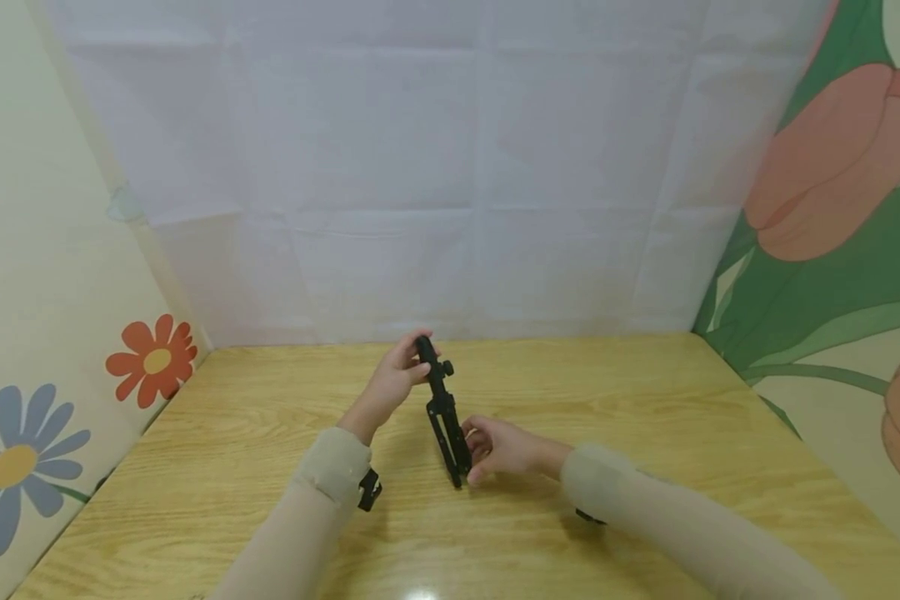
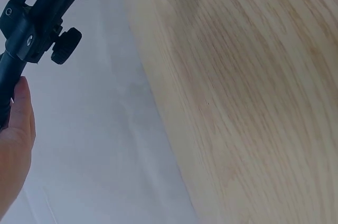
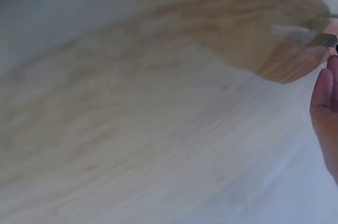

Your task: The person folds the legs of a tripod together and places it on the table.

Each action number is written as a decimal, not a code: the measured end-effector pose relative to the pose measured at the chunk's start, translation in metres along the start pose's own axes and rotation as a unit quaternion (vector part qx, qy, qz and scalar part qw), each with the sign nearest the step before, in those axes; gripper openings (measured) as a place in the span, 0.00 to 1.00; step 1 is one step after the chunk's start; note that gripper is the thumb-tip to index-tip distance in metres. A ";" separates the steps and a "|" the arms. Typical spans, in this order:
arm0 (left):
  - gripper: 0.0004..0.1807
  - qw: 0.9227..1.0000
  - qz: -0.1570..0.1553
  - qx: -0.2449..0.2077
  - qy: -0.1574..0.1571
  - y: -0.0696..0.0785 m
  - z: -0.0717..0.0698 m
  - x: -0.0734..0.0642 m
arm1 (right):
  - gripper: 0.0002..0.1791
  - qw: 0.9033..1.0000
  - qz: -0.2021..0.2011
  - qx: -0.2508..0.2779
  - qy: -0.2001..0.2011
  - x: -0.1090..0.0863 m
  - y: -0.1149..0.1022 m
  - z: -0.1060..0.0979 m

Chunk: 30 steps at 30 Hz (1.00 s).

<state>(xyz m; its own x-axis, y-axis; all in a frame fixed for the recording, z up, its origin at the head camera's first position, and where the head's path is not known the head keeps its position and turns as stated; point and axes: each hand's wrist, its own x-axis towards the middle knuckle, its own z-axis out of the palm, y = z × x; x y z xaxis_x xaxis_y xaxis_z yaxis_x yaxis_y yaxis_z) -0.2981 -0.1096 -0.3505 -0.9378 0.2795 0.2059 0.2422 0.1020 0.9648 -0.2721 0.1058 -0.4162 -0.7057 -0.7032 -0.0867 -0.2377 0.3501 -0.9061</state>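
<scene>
A black mini tripod (image 1: pixel 440 404) with a side knob (image 1: pixel 447 367) leans over the table in the head view, legs downward and close together. My left hand (image 1: pixel 392 383) grips its upper end, thumb across the near side and fingers behind. Down by the feet, my right hand (image 1: pixel 506 450) has curved fingers and thumb at the right-hand leg. The left wrist view shows the tripod's hinge (image 2: pixel 24 34) and knob (image 2: pixel 66 46) up close. At the right wrist view's edge, only part of the right hand (image 3: pixel 325 110) shows, below a dark tip.
Beneath the tripod is a wood-grain table (image 1: pixel 255 417). A creased white sheet (image 1: pixel 390 167) hangs behind it. Flower-painted walls stand at the left (image 1: pixel 52 250) and right (image 1: pixel 817 308). Black wrist straps (image 1: pixel 370 490) sit over the sleeves.
</scene>
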 end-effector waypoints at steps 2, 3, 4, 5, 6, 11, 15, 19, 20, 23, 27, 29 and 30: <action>0.27 1.000 -0.001 -0.003 0.000 0.000 0.000 0.000 | 0.28 1.000 -0.003 0.000 0.003 0.000 0.000 0.001; 0.28 1.000 0.000 -0.004 0.000 0.000 0.000 0.000 | 0.28 1.000 -0.004 -0.001 0.004 0.000 0.000 0.001; 0.28 1.000 0.001 -0.001 -0.002 -0.001 -0.001 0.000 | 0.28 1.000 -0.004 -0.001 0.004 0.000 -0.001 0.001; 0.28 1.000 0.001 -0.002 -0.002 -0.001 -0.001 0.000 | 0.28 1.000 -0.004 -0.001 0.004 0.001 -0.001 0.001; 0.28 1.000 0.002 -0.001 -0.003 -0.002 -0.001 0.000 | 0.28 1.000 -0.004 -0.001 0.004 0.001 -0.001 0.001; 0.28 1.000 0.004 0.009 -0.007 -0.002 -0.003 -0.001 | 0.28 1.000 -0.008 -0.003 0.001 0.001 0.000 0.000; 0.27 1.000 0.008 0.018 -0.012 -0.001 -0.003 -0.001 | 0.29 1.000 -0.001 -0.009 0.001 -0.001 0.000 -0.003; 0.27 1.000 0.006 0.015 -0.007 -0.001 -0.004 -0.002 | 0.29 1.000 0.011 -0.005 -0.001 -0.004 -0.001 -0.005; 0.27 1.000 0.005 0.014 -0.005 -0.001 -0.004 -0.002 | 0.28 1.000 0.012 -0.004 0.000 -0.004 0.000 -0.005; 0.28 1.000 0.002 0.011 -0.001 -0.002 -0.005 -0.003 | 0.28 1.000 0.012 -0.007 0.006 -0.005 0.001 -0.006; 0.29 1.000 0.005 0.014 -0.005 -0.002 -0.007 -0.004 | 0.28 1.000 0.007 -0.012 0.016 -0.007 0.002 -0.008; 0.29 1.000 0.004 0.016 -0.007 -0.001 -0.008 -0.005 | 0.28 1.000 0.003 -0.013 0.019 -0.008 0.003 -0.009; 0.29 1.000 0.003 0.019 -0.007 0.000 -0.009 -0.006 | 0.28 1.000 0.003 -0.015 0.021 -0.009 0.003 -0.010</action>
<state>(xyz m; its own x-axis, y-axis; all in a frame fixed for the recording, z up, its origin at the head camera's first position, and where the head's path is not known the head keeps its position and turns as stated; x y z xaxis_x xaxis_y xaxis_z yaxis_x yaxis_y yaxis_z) -0.2952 -0.1200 -0.3505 -0.9326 0.2939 0.2093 0.2575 0.1359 0.9567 -0.2728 0.1192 -0.4139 -0.7343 -0.6746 -0.0751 -0.2517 0.3734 -0.8928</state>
